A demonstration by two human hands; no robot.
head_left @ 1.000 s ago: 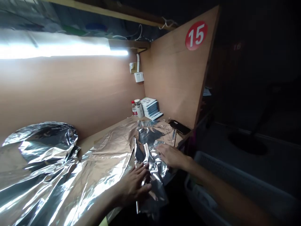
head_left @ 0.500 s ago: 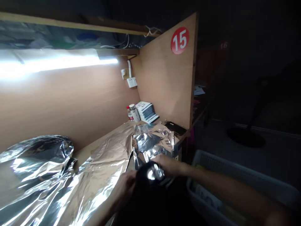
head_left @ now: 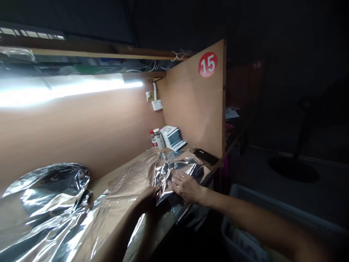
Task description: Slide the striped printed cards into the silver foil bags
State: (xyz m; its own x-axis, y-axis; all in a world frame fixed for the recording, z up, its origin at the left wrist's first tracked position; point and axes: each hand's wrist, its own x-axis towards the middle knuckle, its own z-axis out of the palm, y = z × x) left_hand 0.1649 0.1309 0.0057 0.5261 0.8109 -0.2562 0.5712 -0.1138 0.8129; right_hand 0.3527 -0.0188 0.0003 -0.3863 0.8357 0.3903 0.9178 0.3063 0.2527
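Observation:
A crinkled silver foil sheet (head_left: pixel 180 165) lies folded at the near right corner of the wooden bench (head_left: pixel 109 174). My right hand (head_left: pixel 185 186) rests flat on it with fingers stretched out. My left hand (head_left: pixel 149 194) sits just left of the fold with its fingertips tucked at the foil's edge; I cannot make out whether they pinch it. A larger foil sheet (head_left: pixel 114 203) spreads across the bench to the left of both hands.
A bulging heap of foil (head_left: pixel 46 189) sits at the far left. At the back corner stand a small bottle (head_left: pixel 153 139), a white jar (head_left: pixel 157 138) and stacked booklets (head_left: pixel 172 136). A dark phone (head_left: pixel 205 157) lies by the numbered partition (head_left: pixel 196 105). A pale crate (head_left: pixel 261 225) is below right.
The folded foil piece was lifted toward me and has been laid back on the bench. Both hands moved forward onto it, and the view has tilted upward.

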